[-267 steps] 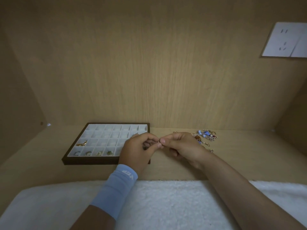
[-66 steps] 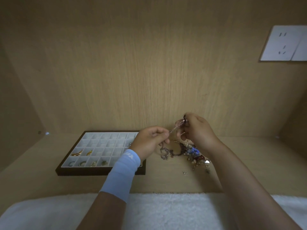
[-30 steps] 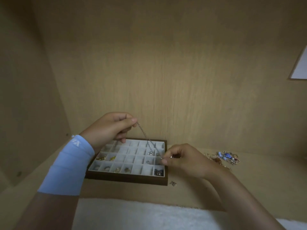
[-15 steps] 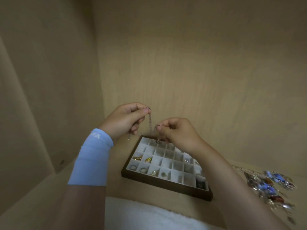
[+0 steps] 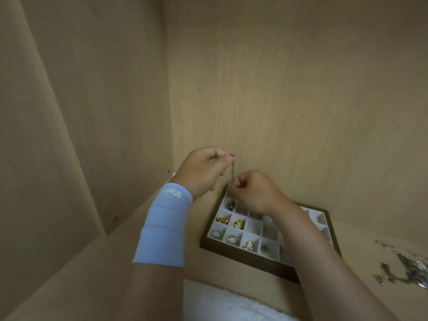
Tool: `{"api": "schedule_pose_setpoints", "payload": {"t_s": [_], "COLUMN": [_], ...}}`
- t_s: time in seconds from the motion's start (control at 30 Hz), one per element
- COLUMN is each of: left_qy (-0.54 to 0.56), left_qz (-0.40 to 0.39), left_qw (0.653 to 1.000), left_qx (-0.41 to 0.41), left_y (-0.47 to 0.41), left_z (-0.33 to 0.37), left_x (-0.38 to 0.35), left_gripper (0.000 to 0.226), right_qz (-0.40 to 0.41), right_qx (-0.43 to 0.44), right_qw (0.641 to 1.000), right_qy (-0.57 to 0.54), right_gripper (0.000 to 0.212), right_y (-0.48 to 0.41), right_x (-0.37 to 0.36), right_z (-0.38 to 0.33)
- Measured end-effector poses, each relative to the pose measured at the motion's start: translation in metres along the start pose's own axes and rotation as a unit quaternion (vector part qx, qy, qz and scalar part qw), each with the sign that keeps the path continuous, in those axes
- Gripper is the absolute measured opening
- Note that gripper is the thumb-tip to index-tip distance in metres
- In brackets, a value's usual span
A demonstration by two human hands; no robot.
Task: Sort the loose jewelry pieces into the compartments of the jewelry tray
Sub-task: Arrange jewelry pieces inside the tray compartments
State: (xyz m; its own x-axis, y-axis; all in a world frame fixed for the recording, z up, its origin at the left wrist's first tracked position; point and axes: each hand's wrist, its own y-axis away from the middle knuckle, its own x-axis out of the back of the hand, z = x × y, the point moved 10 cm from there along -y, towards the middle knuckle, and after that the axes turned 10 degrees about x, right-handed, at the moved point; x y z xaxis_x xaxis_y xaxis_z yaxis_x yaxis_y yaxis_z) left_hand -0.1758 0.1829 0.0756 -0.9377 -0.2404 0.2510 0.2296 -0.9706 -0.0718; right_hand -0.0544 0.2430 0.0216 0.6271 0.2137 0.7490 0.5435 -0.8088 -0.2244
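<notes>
From my console I see a pale wood-grain shelf floor (image 5: 92,274) boxed in by matching panel walls (image 5: 301,89), with one white fluffy cloth (image 5: 227,304) at its near edge. One dark brown tray with white square compartments (image 5: 243,257) sits on it; its front row holds four small pieces, the next row two gold ones. One thin silver chain (image 5: 232,172) hangs upright over the tray's far left corner. The left hand (image 5: 203,172), above one light blue wrist sleeve (image 5: 164,225), pinches its top; the right hand (image 5: 254,191) pinches it lower down. One tangled heap of loose jewelry (image 5: 410,267) lies well apart, rightward.
</notes>
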Motion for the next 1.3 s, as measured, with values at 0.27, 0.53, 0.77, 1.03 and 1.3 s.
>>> {"api": "schedule_pose_setpoints", "payload": {"t_s": [0.27,0.53,0.77,1.03,1.3], "left_qy": [-0.015,-0.139,-0.278,-0.222,-0.177], "left_qz": [-0.003,-0.011,-0.013,0.03,-0.03], "left_qw": [1.0,0.99,0.953,0.974,0.984], "left_qx": [0.002,0.006,0.123,0.027,0.02], "left_y": [-0.002,-0.005,-0.004,-0.009,-0.01], "left_z": [-0.003,-0.019,-0.055,-0.04,-0.044], "left_x": [-0.005,-0.008,0.026,0.011,-0.015], "left_gripper": [0.019,0.015,0.017,0.015,0.021], "right_qz": [-0.065,0.01,0.047,-0.047,-0.01], "right_qx": [0.007,0.074,0.013,0.012,0.013], "right_qw": [0.998,0.991,0.993,0.999,0.992], "right_qy": [-0.016,-0.109,-0.104,-0.02,-0.124], "right_gripper": [0.019,0.016,0.008,0.024,0.01], "right_y": [0.002,-0.001,-0.001,0.001,-0.001], "right_x": [-0.01,0.015,0.003,-0.013,-0.003], "right_z": [-0.005,-0.022,0.006,0.008,0.007]}}
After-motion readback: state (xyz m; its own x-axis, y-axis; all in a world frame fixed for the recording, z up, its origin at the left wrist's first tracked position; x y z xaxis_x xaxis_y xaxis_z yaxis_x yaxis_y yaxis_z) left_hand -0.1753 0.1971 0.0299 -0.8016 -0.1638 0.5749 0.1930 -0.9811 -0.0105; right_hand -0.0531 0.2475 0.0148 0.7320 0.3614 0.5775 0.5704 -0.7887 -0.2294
